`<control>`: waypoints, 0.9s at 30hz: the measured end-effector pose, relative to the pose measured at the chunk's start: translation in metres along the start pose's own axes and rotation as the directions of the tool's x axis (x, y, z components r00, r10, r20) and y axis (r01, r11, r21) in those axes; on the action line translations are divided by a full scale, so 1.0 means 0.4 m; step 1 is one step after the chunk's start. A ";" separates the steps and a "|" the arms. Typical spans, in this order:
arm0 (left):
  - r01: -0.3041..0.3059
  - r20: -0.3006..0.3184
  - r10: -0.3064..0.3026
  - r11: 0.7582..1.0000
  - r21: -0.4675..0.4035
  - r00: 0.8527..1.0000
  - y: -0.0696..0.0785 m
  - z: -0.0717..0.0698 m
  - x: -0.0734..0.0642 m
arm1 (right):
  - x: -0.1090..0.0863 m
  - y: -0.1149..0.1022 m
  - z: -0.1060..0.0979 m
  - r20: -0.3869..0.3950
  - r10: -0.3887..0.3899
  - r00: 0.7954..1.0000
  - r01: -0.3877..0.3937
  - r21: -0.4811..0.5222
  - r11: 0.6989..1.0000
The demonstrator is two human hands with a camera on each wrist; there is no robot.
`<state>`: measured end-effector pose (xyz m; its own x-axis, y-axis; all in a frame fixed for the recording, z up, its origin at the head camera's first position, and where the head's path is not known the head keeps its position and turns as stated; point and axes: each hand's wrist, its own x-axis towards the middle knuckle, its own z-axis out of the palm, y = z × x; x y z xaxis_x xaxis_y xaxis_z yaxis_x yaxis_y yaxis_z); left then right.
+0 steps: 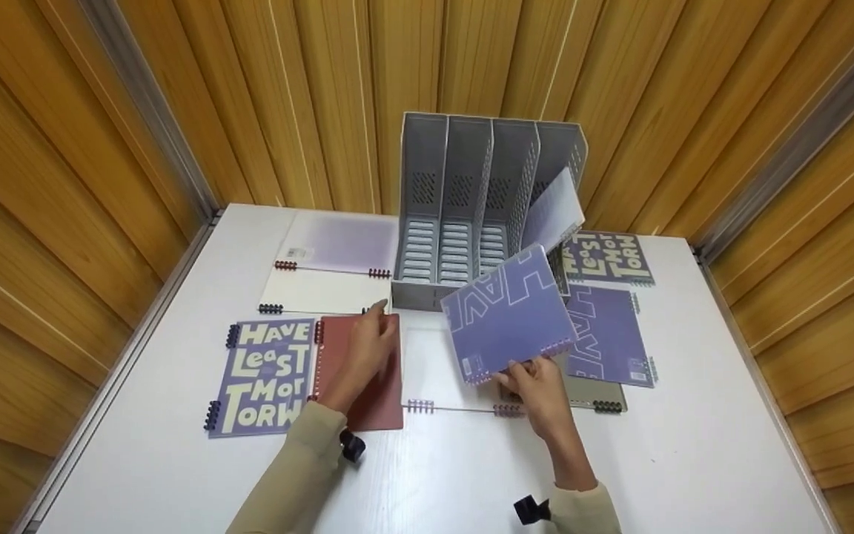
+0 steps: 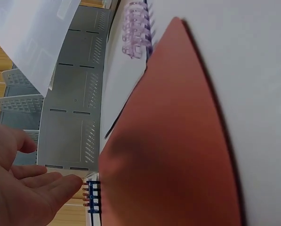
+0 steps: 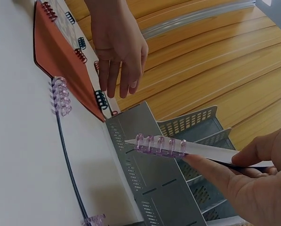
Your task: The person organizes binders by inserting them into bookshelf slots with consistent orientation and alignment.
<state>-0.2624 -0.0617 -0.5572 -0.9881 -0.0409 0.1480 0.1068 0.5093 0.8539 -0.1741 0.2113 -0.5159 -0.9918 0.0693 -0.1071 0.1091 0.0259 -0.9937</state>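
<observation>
R hand (image 1: 543, 397) has fingers clamped on purple notebook (image 1: 508, 319), raised in front of rack (image 1: 416, 297), hiding part of its base. L hand (image 1: 370, 345), w/ fingers loose & slightly apart, is over red notebook (image 1: 384, 397). Pale notebook (image 1: 554, 211) leans in far-R slot (image 1: 562, 141); other notebooks (image 1: 267, 378) lie around on counter (image 1: 664, 467).

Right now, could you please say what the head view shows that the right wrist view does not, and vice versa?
Only the head view shows the purple HAVE cover of the raised notebook, beige sleeves and a yellow-lettered notebook at right. Only the right wrist view shows the raised notebook's white side. Both show the left hand, right hand, red notebook and grey rack.
</observation>
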 end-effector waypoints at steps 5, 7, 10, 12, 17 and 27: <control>-0.011 -0.038 0.009 0.998 -0.054 0.999 0.007 0.027 0.053 | 0.005 -0.005 -0.027 -0.011 0.004 1.000 -0.004 -0.022 1.000; -0.007 -0.065 0.004 0.998 -0.056 0.998 0.013 0.034 0.075 | 0.008 -0.010 -0.034 -0.010 -0.004 1.000 0.004 -0.023 1.000; 0.020 -0.106 -0.023 0.999 -0.036 0.994 0.023 0.037 0.103 | 0.011 -0.017 -0.043 -0.018 -0.006 1.000 0.006 -0.011 1.000; 0.050 -0.115 -0.051 0.999 -0.017 0.992 0.030 0.035 0.118 | 0.013 -0.021 -0.046 -0.031 0.002 1.000 -0.002 0.001 1.000; 0.054 -0.076 -0.053 0.998 0.011 0.996 0.042 0.032 0.155 | 0.019 -0.029 -0.050 -0.047 0.042 0.998 -0.042 0.004 0.999; 0.060 -0.079 -0.060 0.998 0.001 0.995 0.029 0.031 0.209 | 0.031 -0.042 -0.064 -0.056 -0.008 0.998 0.010 0.039 0.999</control>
<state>-0.3452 -0.0485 -0.5413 -0.9810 -0.1390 0.1353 0.0469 0.5068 0.8608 -0.1864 0.2372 -0.4997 -0.9875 0.1244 -0.0971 0.0964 -0.0118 -0.9953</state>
